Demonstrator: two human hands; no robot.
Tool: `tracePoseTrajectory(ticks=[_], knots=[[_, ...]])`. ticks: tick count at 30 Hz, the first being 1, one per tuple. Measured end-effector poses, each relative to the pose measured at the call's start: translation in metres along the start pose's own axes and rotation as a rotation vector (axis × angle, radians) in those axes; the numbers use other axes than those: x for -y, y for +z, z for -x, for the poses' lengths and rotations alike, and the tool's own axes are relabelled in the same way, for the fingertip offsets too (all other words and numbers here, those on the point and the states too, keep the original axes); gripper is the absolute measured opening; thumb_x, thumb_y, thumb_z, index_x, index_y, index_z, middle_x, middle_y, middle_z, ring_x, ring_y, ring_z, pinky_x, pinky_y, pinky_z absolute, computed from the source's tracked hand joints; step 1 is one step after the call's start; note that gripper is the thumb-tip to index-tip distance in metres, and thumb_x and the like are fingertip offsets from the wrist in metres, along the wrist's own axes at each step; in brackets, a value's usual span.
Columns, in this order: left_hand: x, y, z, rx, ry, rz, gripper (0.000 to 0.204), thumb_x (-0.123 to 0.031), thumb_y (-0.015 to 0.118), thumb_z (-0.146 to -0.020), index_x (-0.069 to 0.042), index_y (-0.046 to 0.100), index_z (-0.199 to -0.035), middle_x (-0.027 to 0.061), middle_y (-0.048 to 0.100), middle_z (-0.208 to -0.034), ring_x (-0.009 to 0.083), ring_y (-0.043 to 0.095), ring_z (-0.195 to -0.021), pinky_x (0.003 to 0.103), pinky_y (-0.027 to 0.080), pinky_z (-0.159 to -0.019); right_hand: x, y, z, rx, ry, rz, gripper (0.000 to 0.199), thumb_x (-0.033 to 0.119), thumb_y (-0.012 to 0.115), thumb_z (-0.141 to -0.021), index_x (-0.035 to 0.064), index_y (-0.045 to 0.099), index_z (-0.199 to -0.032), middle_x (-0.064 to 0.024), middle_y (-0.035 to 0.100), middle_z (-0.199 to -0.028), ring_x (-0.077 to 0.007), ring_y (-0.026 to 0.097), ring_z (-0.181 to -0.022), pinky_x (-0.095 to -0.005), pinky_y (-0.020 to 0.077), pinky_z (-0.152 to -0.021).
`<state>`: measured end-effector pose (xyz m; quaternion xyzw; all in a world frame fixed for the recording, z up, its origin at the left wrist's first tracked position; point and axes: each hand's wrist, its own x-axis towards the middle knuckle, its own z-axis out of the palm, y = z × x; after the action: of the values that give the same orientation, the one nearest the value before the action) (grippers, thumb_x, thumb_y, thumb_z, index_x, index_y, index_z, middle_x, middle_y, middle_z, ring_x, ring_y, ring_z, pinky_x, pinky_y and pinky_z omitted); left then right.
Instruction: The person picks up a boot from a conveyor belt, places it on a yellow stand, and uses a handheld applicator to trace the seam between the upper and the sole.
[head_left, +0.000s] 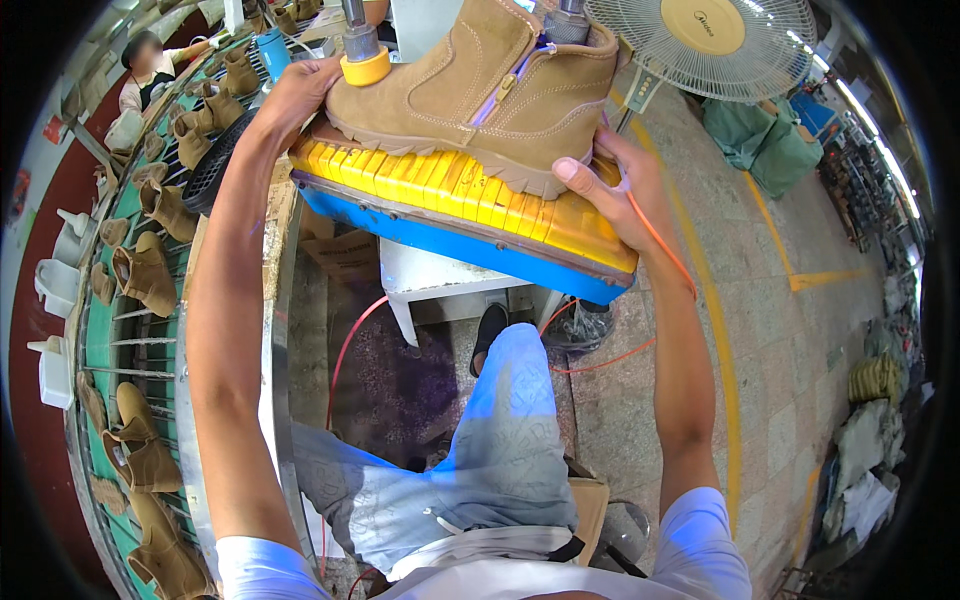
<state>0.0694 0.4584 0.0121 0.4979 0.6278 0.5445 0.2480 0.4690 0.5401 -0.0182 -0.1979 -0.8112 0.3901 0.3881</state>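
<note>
A tan suede ankle boot [440, 100] with a ridged sole and a purple-edged side zip stands on a slatted yellow pad [430, 185] over a blue base [440, 235]. A metal rod with a yellow ring-shaped foot [365, 67] comes down at the toe, and a second metal rod [567, 25] reaches into the boot's collar. My left hand [298, 95] is closed at the toe, its fingertips partly hidden behind it. At the heel, my right hand [618, 188] grips the boot, thumb along the sole edge and fingers behind.
On the left runs a green conveyor rack [100, 345] with several tan boots [145, 275]. A standing fan [705, 35] is at the upper right. An orange hose [660, 240] passes my right wrist. A white stool [440, 275] stands below. A co-worker [150, 75] is at far left.
</note>
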Motion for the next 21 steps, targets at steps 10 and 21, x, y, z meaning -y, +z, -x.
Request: tracePoseTrajectory(ticks=[10, 21], knots=[[0.003, -0.019, 0.034, -0.104, 0.003, -0.099, 0.041, -0.039, 0.059, -0.107, -0.002, 0.077, -0.099, 0.0023, 0.072, -0.084, 0.0071, 0.063, -0.071, 0.027, 0.055, -0.066, -0.003, 0.005, -0.011, 0.067, 0.005, 0.117, 0.061, 0.039, 0.076, -0.092, -0.0056, 0.063, -0.132, -0.0176, 0.071, -0.121, -0.0242, 0.064, -0.112, -0.0384, 0.0483, -0.103], [-0.036, 0.094, 0.220, -0.547, 0.384, -0.533, 0.038, -0.023, 0.063, -0.100, 0.001, 0.065, -0.130, 0.0213, 0.068, -0.118, 0.0272, 0.067, -0.099, 0.036, 0.054, -0.085, 0.022, 0.014, 0.101, -0.429, -0.031, 0.249, 0.054, 0.038, 0.037, -0.108, 0.0015, 0.061, -0.140, -0.0100, 0.064, -0.120, -0.0175, 0.058, -0.103, -0.0303, 0.0414, -0.099]])
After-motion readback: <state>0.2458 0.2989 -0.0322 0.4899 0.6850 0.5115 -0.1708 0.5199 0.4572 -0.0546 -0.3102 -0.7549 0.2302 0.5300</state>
